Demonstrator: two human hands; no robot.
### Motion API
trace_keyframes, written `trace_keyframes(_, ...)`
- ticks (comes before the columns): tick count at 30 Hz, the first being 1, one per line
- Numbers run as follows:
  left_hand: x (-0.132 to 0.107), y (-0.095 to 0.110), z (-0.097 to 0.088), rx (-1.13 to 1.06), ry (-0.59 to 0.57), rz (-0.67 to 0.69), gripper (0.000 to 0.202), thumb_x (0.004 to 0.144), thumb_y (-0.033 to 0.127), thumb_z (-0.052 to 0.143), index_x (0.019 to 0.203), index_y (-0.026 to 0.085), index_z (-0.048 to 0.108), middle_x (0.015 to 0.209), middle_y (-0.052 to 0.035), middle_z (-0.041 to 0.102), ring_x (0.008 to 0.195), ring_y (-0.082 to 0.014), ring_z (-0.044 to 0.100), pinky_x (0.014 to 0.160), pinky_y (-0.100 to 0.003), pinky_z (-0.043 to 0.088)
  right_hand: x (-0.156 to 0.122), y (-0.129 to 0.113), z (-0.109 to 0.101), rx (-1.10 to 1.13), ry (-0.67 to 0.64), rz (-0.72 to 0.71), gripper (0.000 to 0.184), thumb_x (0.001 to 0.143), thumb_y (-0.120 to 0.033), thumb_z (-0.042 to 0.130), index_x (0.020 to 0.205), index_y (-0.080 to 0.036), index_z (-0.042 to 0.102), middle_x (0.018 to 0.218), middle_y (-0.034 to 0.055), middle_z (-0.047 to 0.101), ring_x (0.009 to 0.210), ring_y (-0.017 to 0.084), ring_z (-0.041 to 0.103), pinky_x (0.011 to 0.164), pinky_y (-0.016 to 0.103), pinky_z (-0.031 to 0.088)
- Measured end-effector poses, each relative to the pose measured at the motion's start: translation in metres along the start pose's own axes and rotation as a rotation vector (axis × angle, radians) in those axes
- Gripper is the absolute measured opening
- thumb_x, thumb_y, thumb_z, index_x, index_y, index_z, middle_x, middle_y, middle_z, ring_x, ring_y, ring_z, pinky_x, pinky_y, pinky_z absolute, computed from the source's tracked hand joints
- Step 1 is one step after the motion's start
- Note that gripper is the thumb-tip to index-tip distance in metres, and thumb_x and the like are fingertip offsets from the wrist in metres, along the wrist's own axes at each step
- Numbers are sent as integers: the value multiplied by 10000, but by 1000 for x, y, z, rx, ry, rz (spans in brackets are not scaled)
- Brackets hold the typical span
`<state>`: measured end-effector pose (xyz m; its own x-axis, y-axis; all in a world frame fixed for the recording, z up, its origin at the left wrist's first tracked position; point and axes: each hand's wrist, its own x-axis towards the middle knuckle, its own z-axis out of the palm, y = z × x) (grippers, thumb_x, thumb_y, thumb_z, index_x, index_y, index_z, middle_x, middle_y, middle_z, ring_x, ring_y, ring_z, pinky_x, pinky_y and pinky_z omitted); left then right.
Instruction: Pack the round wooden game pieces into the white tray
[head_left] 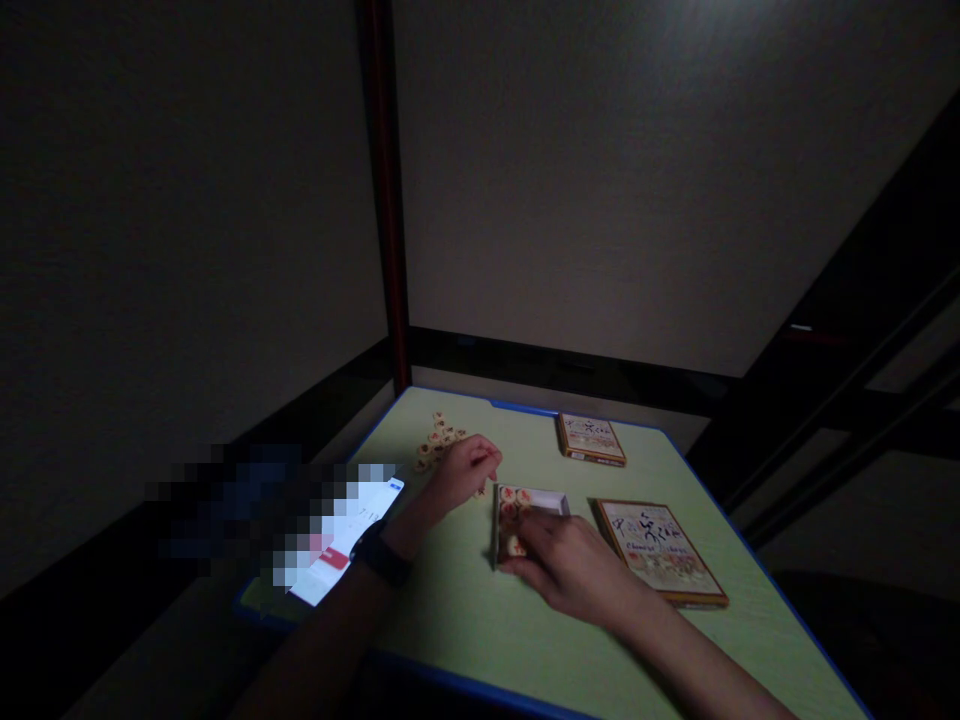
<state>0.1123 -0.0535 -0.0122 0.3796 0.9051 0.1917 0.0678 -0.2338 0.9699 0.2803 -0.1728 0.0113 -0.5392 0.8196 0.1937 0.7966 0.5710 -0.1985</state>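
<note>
A small open box (553,500) with round wooden game pieces inside lies on the green table (465,610). My right hand (574,565) rests on the box's near side, fingers curled against its edge and over the pieces. My left hand (466,466), with a dark watch on the wrist, is pinched closed just left of the box; what it holds is too small to make out. A loose pile of the same round pieces (439,438) lies behind my left hand.
Two printed box lids or boxes lie on the table: one at the back (591,438), a larger one at the right (664,553). A lit phone screen (352,540) sits at the table's left edge. A dark post (386,200) rises behind the table. The room is dim.
</note>
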Motion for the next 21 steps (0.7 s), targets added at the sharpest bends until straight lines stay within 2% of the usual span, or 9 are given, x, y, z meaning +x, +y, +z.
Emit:
trace_keyframes(3, 0, 0, 0, 20, 11, 5, 137, 730, 292, 585, 700, 172, 528, 546, 47, 539, 468, -78, 480, 424, -168, 318, -2, 4, -11, 122, 51, 64, 238, 912, -420, 577, 944, -187, 608, 847, 50, 674, 753, 188, 633, 686, 274, 439)
trace_keyframes(6, 0, 1, 1, 52, 13, 14, 109, 731, 245, 585, 676, 170, 529, 549, 44, 534, 503, -85, 492, 444, -171, 325, -3, 4, -14, 205, 21, 102, 221, 871, -348, 644, 1024, -198, 587, 837, 29, 677, 749, 183, 632, 685, 263, 440)
trace_keyframes(12, -3, 3, 3, 101, 10, 26, 54, 744, 177, 544, 691, 167, 540, 558, 46, 529, 521, -91, 489, 472, -186, 327, 1, -1, 2, 186, -69, 103, 253, 845, -293, 667, 1036, -177, 546, 934, 70, 680, 841, 216, 645, 694, 270, 448)
trace_keyframes(18, -2, 5, 3, 118, 10, 9, 74, 749, 166, 534, 675, 169, 526, 551, 55, 506, 514, -89, 476, 480, -191, 327, 2, -2, 12, 115, -39, 66, 228, 833, -334, 693, 965, -193, 574, 914, 72, 664, 856, 224, 633, 716, 279, 449)
trace_keyframes(21, -2, 6, 3, 125, 2, 1, 71, 750, 173, 529, 679, 171, 524, 564, 51, 515, 528, -92, 486, 493, -193, 342, 1, 0, 7, 193, -23, 59, 260, 810, -387, 716, 917, -195, 575, 870, 51, 660, 808, 202, 625, 687, 261, 439)
